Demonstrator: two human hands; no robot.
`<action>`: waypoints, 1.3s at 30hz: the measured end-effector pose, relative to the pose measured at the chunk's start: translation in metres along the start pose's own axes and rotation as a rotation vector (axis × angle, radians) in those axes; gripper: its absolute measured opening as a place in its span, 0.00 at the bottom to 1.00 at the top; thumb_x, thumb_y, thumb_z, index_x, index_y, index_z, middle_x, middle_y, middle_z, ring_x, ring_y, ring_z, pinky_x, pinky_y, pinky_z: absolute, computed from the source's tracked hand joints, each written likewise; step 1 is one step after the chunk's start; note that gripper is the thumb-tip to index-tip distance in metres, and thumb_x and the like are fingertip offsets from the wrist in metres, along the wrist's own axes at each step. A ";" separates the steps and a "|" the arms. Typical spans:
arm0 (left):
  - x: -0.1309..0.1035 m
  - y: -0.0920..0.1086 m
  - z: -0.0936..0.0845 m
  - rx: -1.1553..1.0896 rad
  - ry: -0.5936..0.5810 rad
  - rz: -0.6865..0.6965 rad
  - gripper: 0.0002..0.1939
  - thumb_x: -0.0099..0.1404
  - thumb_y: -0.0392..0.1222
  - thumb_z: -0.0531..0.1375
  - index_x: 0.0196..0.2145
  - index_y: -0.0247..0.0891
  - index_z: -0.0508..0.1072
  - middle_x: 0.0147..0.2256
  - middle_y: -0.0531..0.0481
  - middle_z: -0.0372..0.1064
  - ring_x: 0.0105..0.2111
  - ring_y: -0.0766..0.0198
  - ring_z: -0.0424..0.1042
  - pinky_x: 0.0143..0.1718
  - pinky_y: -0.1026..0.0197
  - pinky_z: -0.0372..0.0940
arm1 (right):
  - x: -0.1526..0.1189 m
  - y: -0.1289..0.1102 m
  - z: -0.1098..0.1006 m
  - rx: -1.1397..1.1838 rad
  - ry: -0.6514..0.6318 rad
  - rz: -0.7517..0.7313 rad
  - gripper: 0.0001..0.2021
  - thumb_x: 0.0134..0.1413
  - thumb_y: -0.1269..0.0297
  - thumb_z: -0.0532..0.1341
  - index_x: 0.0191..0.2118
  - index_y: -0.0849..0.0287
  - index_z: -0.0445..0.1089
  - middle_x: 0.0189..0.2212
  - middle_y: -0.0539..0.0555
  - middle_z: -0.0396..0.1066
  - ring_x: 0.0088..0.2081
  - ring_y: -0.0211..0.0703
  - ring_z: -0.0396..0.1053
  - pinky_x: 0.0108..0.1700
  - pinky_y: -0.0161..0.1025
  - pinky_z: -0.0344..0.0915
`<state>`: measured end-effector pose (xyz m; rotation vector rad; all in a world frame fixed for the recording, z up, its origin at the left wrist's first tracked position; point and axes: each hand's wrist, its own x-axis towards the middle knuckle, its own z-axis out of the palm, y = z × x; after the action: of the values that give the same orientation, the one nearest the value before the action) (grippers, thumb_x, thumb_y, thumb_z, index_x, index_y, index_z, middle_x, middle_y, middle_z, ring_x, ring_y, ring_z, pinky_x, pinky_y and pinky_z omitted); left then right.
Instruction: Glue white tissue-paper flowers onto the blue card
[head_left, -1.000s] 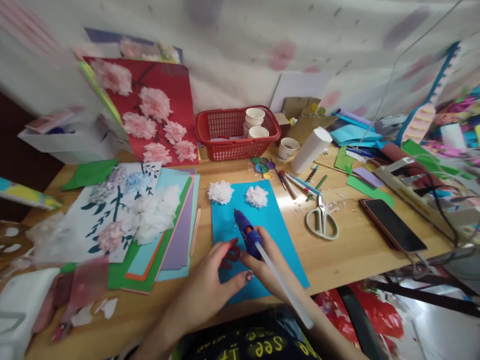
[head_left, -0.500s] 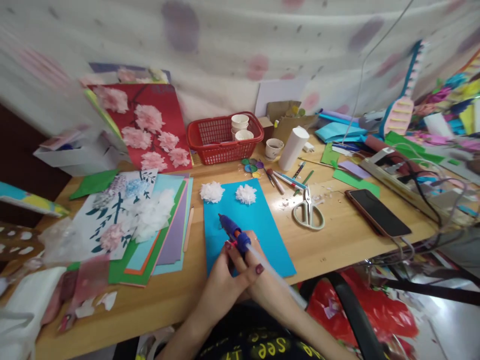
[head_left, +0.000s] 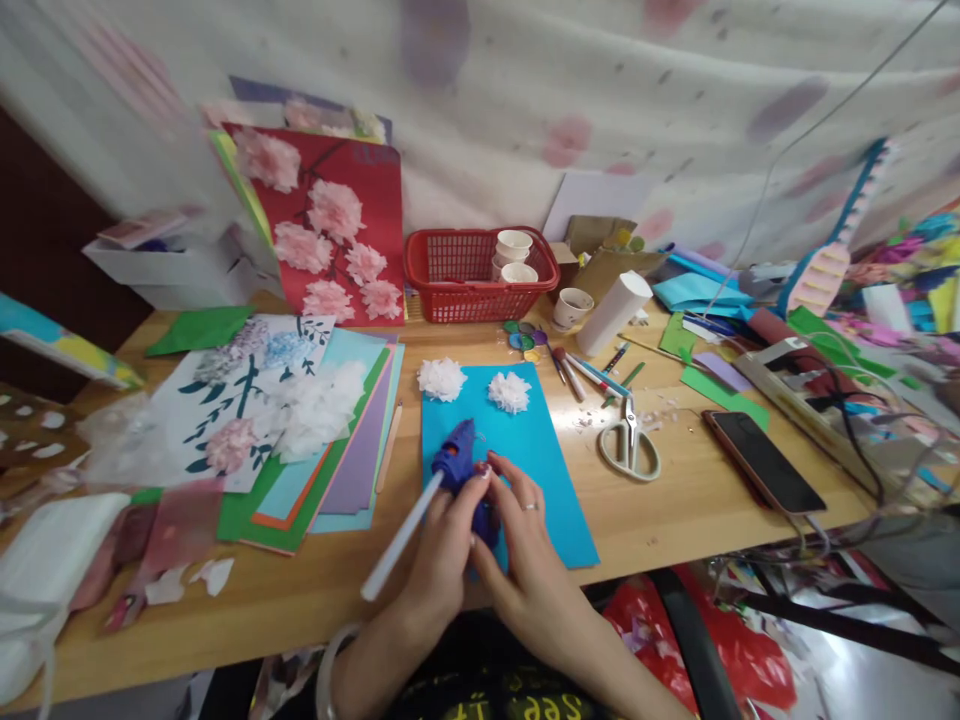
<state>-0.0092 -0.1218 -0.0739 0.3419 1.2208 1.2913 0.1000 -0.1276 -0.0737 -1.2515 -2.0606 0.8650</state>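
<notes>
A blue glue gun is held between my two hands, above a bright blue sheet of paper. A long whitish glue stick pokes out of it down to the left. My left hand is wrapped round the gun's body from the left. From the right, my right hand closes its fingers against the gun's handle, part of which the hands hide. Two white ruffled paper flowers lie near the sheet's top edge: the left flower at the corner, the right flower wholly on the blue.
White-handled scissors and a phone lie to the right. Coloured papers are stacked at left. Behind stand a red basket with paper cups, a white roll and a red flower picture. A power strip trails cables.
The glue gun has been turned in my hands: its glue stick pointed down to the right and now points down-left. My hands have moved apart from their crossed pose. The view has shifted slightly.
</notes>
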 end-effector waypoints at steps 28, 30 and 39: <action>0.030 0.067 -0.054 1.042 0.061 0.088 0.21 0.57 0.62 0.62 0.30 0.39 0.73 0.25 0.49 0.74 0.26 0.54 0.76 0.31 0.57 0.71 | 0.034 -0.030 0.050 0.488 -0.565 0.223 0.21 0.67 0.56 0.48 0.44 0.66 0.72 0.35 0.61 0.76 0.33 0.45 0.70 0.32 0.39 0.63; 0.031 0.068 -0.055 1.128 0.070 0.123 0.21 0.58 0.61 0.62 0.29 0.39 0.74 0.25 0.49 0.75 0.29 0.53 0.77 0.35 0.56 0.71 | 0.035 -0.030 0.050 0.479 -0.602 0.235 0.22 0.67 0.55 0.47 0.41 0.65 0.73 0.32 0.60 0.75 0.30 0.43 0.68 0.30 0.38 0.60; 0.033 0.070 -0.047 1.257 0.105 0.118 0.23 0.55 0.66 0.57 0.24 0.43 0.69 0.18 0.50 0.69 0.25 0.50 0.74 0.31 0.55 0.66 | 0.037 -0.027 0.052 0.556 -0.613 0.261 0.21 0.66 0.57 0.46 0.36 0.64 0.72 0.27 0.57 0.73 0.27 0.41 0.67 0.28 0.36 0.58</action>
<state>-0.0919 -0.0905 -0.0537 1.2524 2.0151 0.4707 0.0321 -0.1160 -0.0809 -1.0226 -1.8684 1.9813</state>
